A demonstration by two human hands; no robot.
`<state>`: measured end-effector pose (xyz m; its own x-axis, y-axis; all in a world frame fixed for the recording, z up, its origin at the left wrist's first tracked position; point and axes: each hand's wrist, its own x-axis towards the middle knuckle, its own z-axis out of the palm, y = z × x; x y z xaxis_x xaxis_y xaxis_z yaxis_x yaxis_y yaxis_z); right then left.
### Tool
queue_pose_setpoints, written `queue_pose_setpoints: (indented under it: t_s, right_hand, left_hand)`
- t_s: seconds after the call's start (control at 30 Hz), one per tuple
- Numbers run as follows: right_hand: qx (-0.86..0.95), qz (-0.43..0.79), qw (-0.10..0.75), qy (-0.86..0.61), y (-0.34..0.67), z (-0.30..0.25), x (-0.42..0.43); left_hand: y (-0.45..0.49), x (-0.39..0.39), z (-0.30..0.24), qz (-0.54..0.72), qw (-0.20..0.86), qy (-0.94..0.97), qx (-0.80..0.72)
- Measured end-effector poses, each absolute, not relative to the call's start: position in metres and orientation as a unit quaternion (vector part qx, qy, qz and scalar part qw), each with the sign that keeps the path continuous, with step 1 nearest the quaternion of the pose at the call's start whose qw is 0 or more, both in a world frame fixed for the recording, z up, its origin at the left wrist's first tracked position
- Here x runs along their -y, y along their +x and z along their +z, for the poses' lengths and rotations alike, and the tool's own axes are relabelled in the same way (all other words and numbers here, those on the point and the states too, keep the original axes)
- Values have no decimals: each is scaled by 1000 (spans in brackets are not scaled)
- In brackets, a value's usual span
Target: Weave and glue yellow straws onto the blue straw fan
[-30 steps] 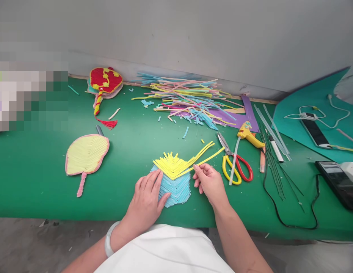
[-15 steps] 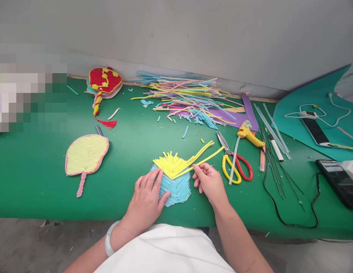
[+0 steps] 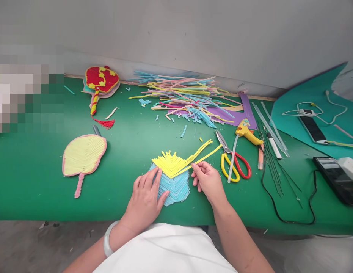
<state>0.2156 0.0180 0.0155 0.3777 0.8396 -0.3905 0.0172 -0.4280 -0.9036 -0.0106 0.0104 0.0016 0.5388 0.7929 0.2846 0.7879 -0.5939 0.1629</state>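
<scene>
Where the green worktop spreads under everything, the loose pile of coloured strips is the next largest thing, at twelve o'clock from my work. Smaller, a pale-yellow fan lies at ten o'clock, well apart from me. The blue panel, centre of this clock, lies flat near the worktop's front edge, its ribs slanting in to meet down the middle.

My left grip rests on its eight o'clock side, palm down, fingers stretched out, pinching nothing. At three o'clock my right grip is narrowed, thumb and forefinger on a yellow strip. Scissors lie at two o'clock, handles spread. The yellow chevron covers the panel's twelve o'clock end, and the slimmest thing I name is that lowest yellow strip, its loose end pointing to two o'clock.

I judge both panel and strip to be light. The strip looks soft and bendy, easily kinked, so a gentle pinch close to the chevron suits it; the panel seems thin and may slide, so it is best held flat by its edge.

Against the frame half a second ago, both grips and the strip keep their places on the panel; only the whole view slides slightly left, probably my head turning.
</scene>
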Motion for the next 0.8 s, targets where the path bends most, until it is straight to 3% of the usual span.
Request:
queue_pose_setpoints:
  t_s: [0.8]
  right_hand:
    - [284, 463, 436, -717, 211, 19, -25]
  left_hand:
    - [-10, -10, 0, 165, 16, 871, -462]
